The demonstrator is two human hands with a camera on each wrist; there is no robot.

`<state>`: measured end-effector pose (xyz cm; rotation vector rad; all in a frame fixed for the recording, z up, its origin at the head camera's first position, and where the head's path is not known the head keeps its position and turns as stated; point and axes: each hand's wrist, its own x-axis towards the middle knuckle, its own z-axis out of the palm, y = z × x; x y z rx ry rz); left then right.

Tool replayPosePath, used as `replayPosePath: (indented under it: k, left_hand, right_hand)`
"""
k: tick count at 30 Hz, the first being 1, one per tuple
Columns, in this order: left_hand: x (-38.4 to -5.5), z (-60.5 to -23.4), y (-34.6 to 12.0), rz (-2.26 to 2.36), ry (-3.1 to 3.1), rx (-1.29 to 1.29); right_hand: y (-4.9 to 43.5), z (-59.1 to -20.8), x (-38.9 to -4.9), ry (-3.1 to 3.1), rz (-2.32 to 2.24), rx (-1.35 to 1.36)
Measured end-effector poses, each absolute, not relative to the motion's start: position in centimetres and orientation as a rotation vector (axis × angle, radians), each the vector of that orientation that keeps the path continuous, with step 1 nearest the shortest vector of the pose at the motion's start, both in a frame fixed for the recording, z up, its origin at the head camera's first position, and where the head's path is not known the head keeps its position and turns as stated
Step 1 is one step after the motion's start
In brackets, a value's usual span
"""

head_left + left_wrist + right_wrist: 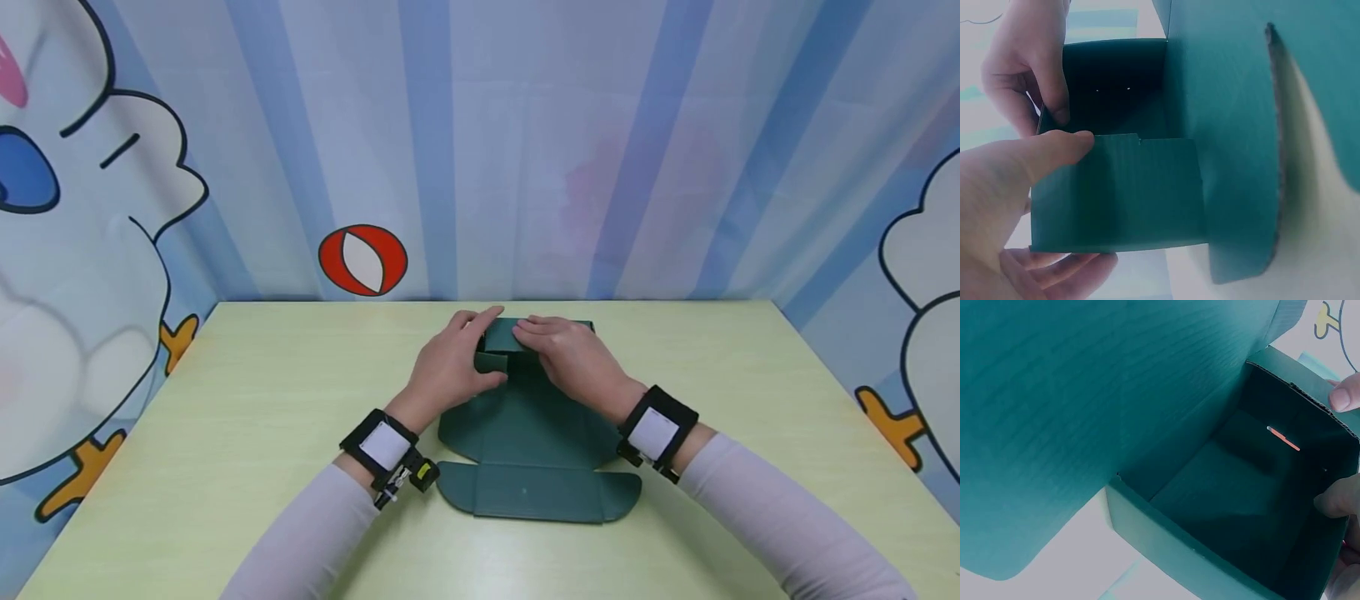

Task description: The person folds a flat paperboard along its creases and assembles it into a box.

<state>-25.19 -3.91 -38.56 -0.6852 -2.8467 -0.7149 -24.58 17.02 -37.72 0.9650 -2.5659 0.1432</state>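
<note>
A dark green cardboard box (pixel 517 425) is partly folded up, its walled tray at the far end and its lid panel laid open toward me. My left hand (pixel 448 367) grips the tray's left side wall (pixel 1116 194), thumb on the upper edge and fingers on the outside. My right hand (pixel 581 362) pinches the back wall, with its thumb (pixel 1335 499) inside the tray and fingers behind. In the right wrist view the tray's inner floor (pixel 1229 481) is bare, with a small lit slot near one wall.
The lid's front flap (pixel 536 492) with rounded ends lies nearest me on the pale yellow table (pixel 262 433). Behind the table hangs a striped blue curtain (pixel 510 150) with cartoon prints. Each wrist wears a strapped camera.
</note>
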Motion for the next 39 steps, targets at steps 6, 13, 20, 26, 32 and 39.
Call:
replayPosePath:
  k: [6,13,20,26,32,39]
  left_hand:
    - [-25.5,-38.5,-3.3,-0.565,-2.812,-0.769]
    - [-26.1,-38.3,-2.1,-0.445,-2.803,-0.759]
    - [-26.7,-38.7,-1.6,-0.303,-2.788,-0.692]
    - [-26.8,-39.5,-1.5,-0.368,-2.756,-0.627]
    - [-26.7,-40.0,-1.5,-0.385,-2.714,-0.590]
    - [-27.0,-40.3,-1.5,-0.475,-2.652,-0.511]
  right_hand:
    - [17.0,-37.7,-24.4,-2.564,0.164,0.978]
    - [17.1,-37.8,-24.4,-2.545,0.176,0.991]
    - [16.8,-38.0,-24.3,-2.536,0.234,1.031]
    - [17.0,-38.4,-24.2,-2.525,0.237,1.047]
    - [17.1,-38.4,-24.2,-2.505,0.233,1.086]
    - [17.1,-37.4,-24.4,-2.535,0.237,1.078]
